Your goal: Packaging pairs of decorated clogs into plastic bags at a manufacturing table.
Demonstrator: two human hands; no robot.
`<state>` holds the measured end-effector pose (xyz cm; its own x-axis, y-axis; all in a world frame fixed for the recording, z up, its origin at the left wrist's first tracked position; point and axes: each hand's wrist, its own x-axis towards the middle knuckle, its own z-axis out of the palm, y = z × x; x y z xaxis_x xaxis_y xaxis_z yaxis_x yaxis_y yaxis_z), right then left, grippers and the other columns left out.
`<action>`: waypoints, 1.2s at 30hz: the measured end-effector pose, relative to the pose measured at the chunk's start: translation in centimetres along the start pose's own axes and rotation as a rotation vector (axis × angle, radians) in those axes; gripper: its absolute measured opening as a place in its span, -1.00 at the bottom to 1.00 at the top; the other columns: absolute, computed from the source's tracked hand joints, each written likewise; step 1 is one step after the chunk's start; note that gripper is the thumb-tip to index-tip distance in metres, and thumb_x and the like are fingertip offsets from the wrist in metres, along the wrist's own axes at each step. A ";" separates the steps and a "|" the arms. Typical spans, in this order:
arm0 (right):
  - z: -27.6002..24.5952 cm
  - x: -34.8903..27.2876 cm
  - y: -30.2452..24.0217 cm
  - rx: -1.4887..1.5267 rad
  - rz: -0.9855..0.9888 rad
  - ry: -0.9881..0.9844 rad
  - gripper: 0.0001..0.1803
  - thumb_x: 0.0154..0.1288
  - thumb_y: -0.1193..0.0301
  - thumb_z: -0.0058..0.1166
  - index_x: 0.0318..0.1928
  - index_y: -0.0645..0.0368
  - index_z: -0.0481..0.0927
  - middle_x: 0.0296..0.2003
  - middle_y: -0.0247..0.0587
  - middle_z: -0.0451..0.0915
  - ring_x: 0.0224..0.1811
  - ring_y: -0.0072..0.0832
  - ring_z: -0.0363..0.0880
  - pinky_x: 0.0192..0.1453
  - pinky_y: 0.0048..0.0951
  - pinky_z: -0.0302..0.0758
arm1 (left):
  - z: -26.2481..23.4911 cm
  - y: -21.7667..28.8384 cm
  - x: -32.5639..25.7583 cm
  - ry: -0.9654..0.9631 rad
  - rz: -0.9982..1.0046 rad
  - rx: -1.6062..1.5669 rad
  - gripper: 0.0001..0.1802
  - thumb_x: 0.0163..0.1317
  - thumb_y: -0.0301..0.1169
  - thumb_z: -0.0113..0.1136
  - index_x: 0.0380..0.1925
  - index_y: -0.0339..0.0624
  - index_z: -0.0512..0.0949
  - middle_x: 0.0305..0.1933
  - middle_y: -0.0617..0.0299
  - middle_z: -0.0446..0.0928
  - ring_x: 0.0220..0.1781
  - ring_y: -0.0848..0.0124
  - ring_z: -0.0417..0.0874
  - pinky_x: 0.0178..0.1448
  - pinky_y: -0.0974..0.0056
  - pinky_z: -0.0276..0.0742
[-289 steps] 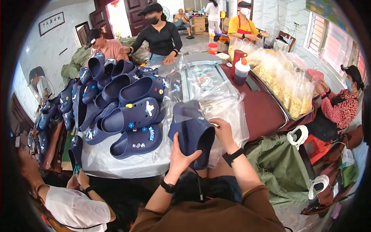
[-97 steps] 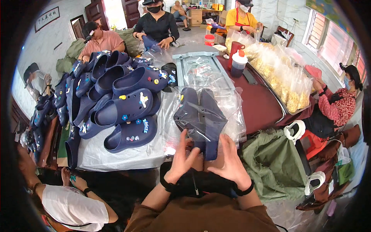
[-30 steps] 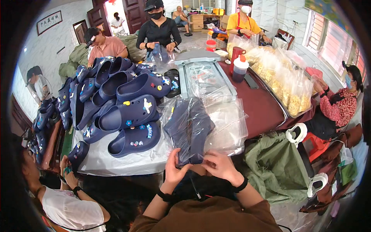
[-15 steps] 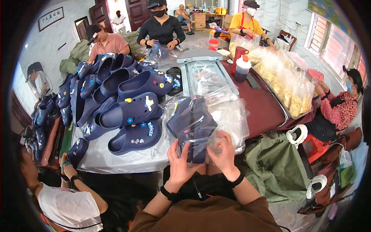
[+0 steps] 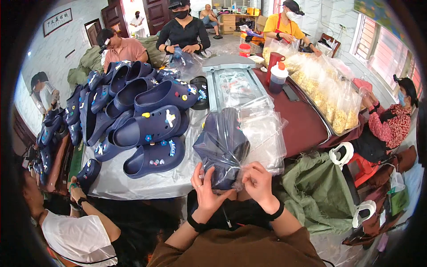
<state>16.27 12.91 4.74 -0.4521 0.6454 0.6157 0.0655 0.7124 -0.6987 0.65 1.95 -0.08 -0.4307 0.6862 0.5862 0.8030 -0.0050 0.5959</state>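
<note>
A clear plastic bag (image 5: 218, 149) with navy clogs inside lies before me at the table's front edge. My right hand (image 5: 259, 184) pinches the bag's near right edge, and the plastic creases tightly toward that pinch. My left hand (image 5: 208, 189), with a ring on it, grips the bag's near left corner, index finger and thumb curved around it. Part of the clogs is blurred by the folded plastic. Just right of the bag lies a stack of flat clear bags (image 5: 267, 138).
Left of the bag, navy clogs (image 5: 147, 129) with colourful charms are heaped. Beyond stand a grey plastic board (image 5: 231, 84), a dark-filled bottle (image 5: 279, 78) and a tray of filled bags (image 5: 327, 98). A green sack (image 5: 316, 191) hangs at right. Several co-workers surround the table.
The plastic over the clogs has been drawn tight and gathered toward my right hand. My right hand has turned a little; the left has barely moved. The bagged clogs have shifted slightly.
</note>
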 end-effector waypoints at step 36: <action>-1.6 -4.6 4.1 -0.182 0.348 -0.068 -0.44 0.19 0.42 0.37 0.18 0.27 0.49 -0.13 0.03 0.65 -0.18 -0.14 0.71 -0.08 -0.25 0.64 | 1.4 -5.2 0.2 0.065 -0.290 -0.333 -0.70 0.05 -0.43 0.50 -0.21 -0.29 0.68 -0.20 0.08 0.62 -0.16 0.19 0.57 -0.01 0.15 0.48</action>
<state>20.06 13.28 -0.36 -0.4322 0.8417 0.3237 0.3791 0.4953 -0.7817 -3.01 3.13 -3.84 -0.6519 0.6467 0.3959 0.4733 -0.0609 0.8788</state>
